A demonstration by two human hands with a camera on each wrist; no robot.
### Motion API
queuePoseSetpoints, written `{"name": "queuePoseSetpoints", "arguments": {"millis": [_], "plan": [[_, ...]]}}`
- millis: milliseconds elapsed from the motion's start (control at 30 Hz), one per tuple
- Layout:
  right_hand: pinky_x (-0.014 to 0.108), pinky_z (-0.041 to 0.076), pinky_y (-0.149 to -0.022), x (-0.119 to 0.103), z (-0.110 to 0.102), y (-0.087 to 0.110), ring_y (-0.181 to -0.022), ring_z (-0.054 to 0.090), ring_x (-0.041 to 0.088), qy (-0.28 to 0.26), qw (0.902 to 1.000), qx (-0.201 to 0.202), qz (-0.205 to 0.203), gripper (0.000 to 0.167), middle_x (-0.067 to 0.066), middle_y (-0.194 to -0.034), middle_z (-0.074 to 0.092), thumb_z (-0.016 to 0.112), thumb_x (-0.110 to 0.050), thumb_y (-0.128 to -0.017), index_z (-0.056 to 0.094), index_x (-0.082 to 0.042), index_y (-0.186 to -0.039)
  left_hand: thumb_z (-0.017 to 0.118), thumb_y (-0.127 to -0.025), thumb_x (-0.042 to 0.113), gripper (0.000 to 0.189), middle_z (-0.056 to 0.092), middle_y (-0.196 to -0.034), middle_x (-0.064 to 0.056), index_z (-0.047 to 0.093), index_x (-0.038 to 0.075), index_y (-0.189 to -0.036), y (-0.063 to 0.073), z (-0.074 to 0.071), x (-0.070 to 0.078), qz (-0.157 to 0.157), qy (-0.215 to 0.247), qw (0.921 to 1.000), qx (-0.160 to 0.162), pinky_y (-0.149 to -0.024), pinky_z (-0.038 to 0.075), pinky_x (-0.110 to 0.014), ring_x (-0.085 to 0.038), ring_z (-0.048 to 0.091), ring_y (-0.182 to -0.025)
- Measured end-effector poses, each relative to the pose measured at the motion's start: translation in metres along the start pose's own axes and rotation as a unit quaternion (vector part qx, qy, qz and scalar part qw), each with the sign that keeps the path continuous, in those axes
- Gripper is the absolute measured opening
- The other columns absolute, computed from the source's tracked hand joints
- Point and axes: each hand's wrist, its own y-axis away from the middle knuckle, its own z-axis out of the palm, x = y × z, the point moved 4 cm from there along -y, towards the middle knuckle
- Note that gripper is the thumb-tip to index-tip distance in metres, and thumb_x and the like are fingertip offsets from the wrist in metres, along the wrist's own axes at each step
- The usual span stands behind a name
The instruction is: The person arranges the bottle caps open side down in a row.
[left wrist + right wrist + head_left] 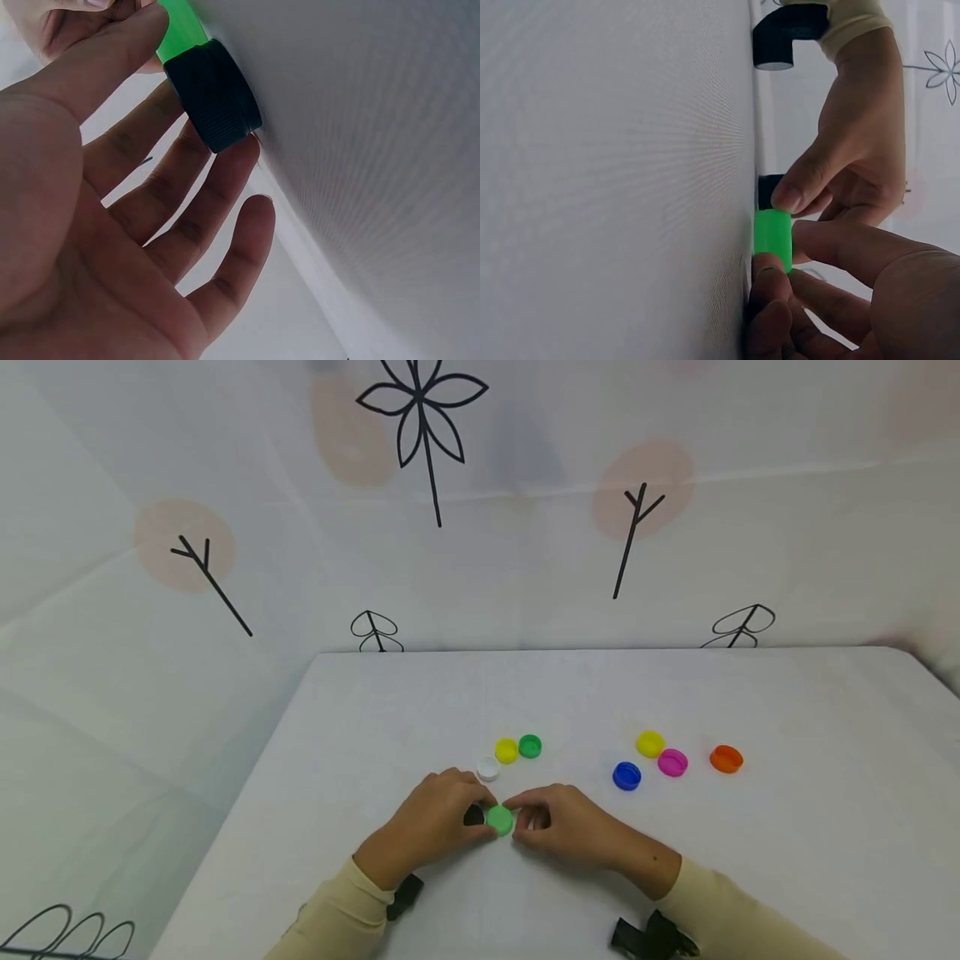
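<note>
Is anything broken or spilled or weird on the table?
Nothing stands out. The light green cap sits level beside the dark cap, the orange cap just lies a little apart, and I see no cracks or spills on the table.

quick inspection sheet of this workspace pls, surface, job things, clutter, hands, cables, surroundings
surface: plain white tabletop
job's things: black cap and bright green cap, side by side
clutter: loose white cap, two yellow caps, darker green cap, blue cap, pink cap, orange cap
grippers: left hand grips the black cap; right hand pinches the bright green cap
cables: nothing seen
surroundings: pale backdrop with plant drawings
</note>
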Motion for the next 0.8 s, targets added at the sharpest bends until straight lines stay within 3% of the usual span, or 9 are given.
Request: {"name": "queuePoseSetpoints", "arguments": {"millis": [167, 400, 567, 800], "plan": [[0.019, 0.049, -0.066, 0.0011, -0.0016, 0.0000, -0.073, 0.056, 0.003, 0.005, 1.0000, 0.001, 0.004, 0.036, -0.009, -0.085, 0.068, 0.072, -0.013, -0.090, 0.069, -0.003, -0.124, 0.083, -0.082, 0.038, 0.030, 0.073, -0.103, 0.008, 0.077, 0.019, -0.104, -0.0024, 0.0022, -0.0006, -0.005, 0.005, 0.9999, -0.008, -0.084, 0.053, -0.032, -0.009, 0.063, -0.097], [0.019, 0.049, -0.067, -0.0020, -0.0039, 0.0013, -0.072, 0.056, 0.002, -0.002, 1.0000, 0.001, -0.008, 0.035, -0.008, -0.085, 0.068, 0.072, -0.013, -0.090, 0.069, -0.003, -0.123, 0.083, -0.081, 0.038, 0.031, 0.073, -0.105, 0.008, 0.077, 0.019, -0.105, -0.0025, -0.0011, 0.0010, -0.008, 0.001, 0.9999, -0.011, -0.092, 0.054, -0.043, -0.011, 0.064, -0.100], [0.019, 0.049, -0.066, -0.0032, -0.0029, 0.0015, -0.072, 0.055, 0.000, -0.006, 0.9999, -0.001, -0.016, 0.035, -0.008, -0.085, 0.069, 0.072, -0.013, -0.090, 0.069, -0.002, -0.123, 0.084, -0.081, 0.036, 0.031, 0.072, -0.104, 0.006, 0.077, 0.017, -0.104, -0.0003, -0.0020, 0.0013, -0.005, 0.007, 0.9999, -0.009, -0.091, 0.054, -0.040, -0.012, 0.063, -0.099], [0.020, 0.050, -0.066, -0.0002, -0.0030, 0.0002, -0.073, 0.057, 0.004, 0.001, 0.9999, 0.008, 0.008, 0.037, -0.008, -0.086, 0.068, 0.073, -0.016, -0.090, 0.068, -0.005, -0.125, 0.082, -0.083, 0.035, 0.032, 0.071, -0.105, 0.006, 0.076, 0.016, -0.108, -0.0008, -0.0022, 0.0004, -0.006, 0.023, 0.9995, -0.020, -0.093, 0.053, -0.034, -0.011, 0.062, -0.102]]}}
